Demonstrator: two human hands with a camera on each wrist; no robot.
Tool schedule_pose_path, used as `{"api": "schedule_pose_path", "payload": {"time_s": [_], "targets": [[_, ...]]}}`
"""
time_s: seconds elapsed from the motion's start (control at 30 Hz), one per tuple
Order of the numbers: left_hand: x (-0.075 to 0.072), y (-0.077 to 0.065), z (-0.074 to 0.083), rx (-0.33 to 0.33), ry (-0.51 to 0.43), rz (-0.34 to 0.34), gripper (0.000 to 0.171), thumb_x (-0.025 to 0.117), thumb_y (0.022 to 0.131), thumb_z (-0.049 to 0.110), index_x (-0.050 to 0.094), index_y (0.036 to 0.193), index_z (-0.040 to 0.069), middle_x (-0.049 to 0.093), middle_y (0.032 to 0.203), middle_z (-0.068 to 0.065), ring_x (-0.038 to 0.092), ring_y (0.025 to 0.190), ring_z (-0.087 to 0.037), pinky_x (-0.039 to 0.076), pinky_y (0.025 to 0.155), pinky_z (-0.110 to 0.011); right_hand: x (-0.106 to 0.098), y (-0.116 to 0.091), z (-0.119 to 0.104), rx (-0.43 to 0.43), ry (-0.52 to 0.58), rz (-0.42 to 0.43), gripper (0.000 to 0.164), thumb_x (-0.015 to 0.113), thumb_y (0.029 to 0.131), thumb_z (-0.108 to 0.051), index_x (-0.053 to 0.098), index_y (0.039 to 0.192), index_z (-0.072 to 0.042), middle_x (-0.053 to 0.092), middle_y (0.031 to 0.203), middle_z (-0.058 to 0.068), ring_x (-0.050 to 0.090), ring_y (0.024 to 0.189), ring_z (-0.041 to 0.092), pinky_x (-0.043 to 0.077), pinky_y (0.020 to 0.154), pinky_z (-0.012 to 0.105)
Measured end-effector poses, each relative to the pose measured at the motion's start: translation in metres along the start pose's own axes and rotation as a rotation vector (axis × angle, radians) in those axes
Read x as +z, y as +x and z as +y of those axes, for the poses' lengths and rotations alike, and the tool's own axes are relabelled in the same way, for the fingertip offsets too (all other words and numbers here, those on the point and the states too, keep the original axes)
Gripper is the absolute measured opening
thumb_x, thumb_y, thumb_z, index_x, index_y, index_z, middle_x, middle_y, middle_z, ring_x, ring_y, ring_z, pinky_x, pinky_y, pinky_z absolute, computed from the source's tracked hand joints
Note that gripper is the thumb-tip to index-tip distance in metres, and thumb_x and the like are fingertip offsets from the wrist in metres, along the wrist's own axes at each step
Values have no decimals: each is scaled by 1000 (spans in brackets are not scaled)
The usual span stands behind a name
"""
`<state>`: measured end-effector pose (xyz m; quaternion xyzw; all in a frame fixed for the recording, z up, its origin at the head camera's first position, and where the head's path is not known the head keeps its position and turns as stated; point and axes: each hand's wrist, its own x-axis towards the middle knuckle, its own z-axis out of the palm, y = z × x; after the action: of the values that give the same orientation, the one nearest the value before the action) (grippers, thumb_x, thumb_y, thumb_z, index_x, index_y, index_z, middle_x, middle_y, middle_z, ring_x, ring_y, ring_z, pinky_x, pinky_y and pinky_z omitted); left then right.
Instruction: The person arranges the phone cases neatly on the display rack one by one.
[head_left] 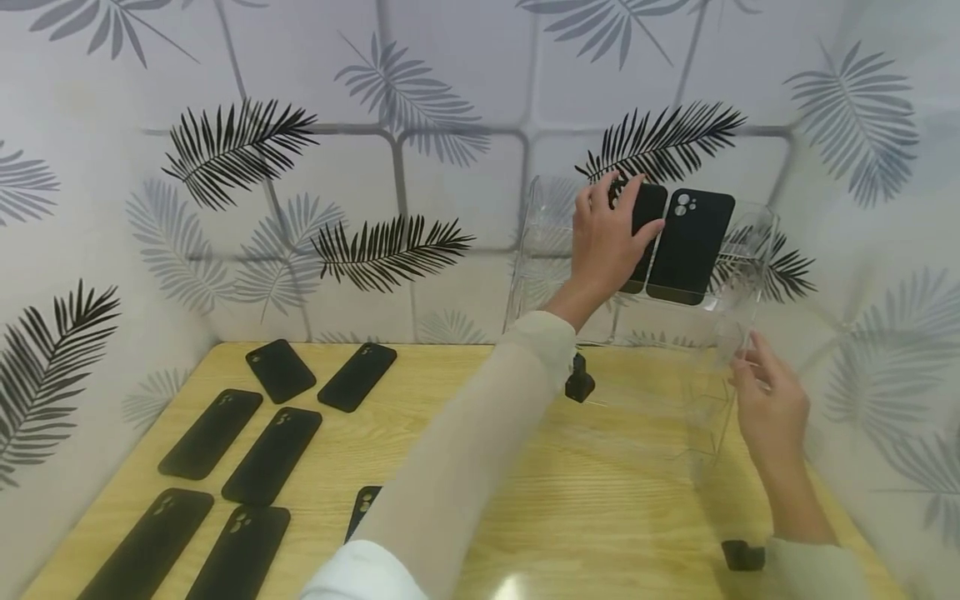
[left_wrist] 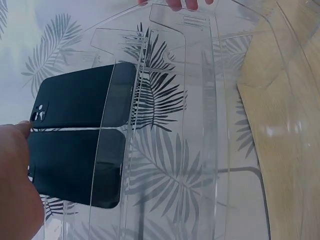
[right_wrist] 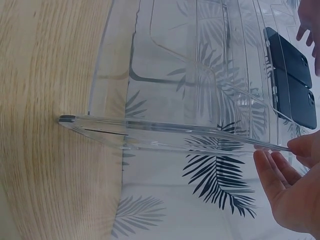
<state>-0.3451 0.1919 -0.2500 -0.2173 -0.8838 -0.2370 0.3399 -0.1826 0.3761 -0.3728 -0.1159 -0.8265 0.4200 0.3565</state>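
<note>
No readable text, labels, brands, numbers or signs in head or wrist views.

White walls (head_left: pixel 465 75) with black and grey leaves (head_left: pixel 238 153) surround a wood-grain table (head_left: pixel 600 529).

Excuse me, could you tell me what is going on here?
A person's left hand holds a black phone case upright on the top tier of a clear display stand, with a second black case standing beside it. The right hand pinches the stand's side edge. On the wooden table, more black cases lie off to the left, one partly hidden by the left sleeve.
</note>
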Motion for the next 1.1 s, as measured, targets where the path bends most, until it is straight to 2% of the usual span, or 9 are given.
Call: {"api": "schedule_pose_path", "payload": {"time_s": [0.23, 0.47, 0.63, 0.77, 0.93, 1.1], "targets": [[-21, -17, -26, -21, -88, -33, 65, 56, 99, 55, 40, 155, 27, 32, 159, -4, 31, 139, -23, 31, 114, -31, 2, -1, -1, 5, -25, 6, 46, 56, 102, -19, 52, 149, -20, 66, 124, 19, 53, 78, -21, 45, 78, 1], [-46, -46, -54, 9, -234, -36, 60, 63, 99, 43, 45, 152, 21, 40, 152, -4, 38, 133, -24, 39, 107, -31, 2, -2, 0, 2, -22, 19, 46, 57, 102, -19, 53, 148, -21, 67, 121, 14, 53, 79, -21, 45, 78, 1], [-63, -76, -79, 24, -287, -72, 59, 63, 100, 39, 44, 153, 19, 40, 150, -5, 42, 132, -25, 45, 102, -33, 2, -1, 1, -13, -21, 23, 46, 58, 102, -18, 54, 147, -21, 68, 120, 12, 53, 79, -21, 45, 78, 1], [-76, -104, -96, -8, -301, -130, 60, 62, 100, 38, 43, 153, 19, 40, 151, -6, 43, 133, -26, 49, 99, -38, 2, 1, 0, 5, -25, 23, 46, 57, 101, -20, 54, 147, -22, 68, 120, 8, 54, 79, -21, 45, 77, 1], [-90, -141, -118, -64, -279, -199, 58, 63, 100, 38, 45, 152, 19, 41, 151, -7, 44, 135, -28, 52, 95, -44, 2, 0, -1, 51, -33, -7, 47, 56, 102, -22, 51, 149, -25, 66, 127, 11, 54, 79, -20, 45, 78, 2], [-102, -176, -138, -80, -247, -256, 60, 65, 99, 38, 45, 152, 19, 44, 149, -9, 46, 136, -30, 50, 100, -50, 4, -1, -2, 44, -33, 7, 47, 57, 102, -22, 52, 149, -25, 68, 125, 9, 53, 78, -21, 44, 76, 0]]}}
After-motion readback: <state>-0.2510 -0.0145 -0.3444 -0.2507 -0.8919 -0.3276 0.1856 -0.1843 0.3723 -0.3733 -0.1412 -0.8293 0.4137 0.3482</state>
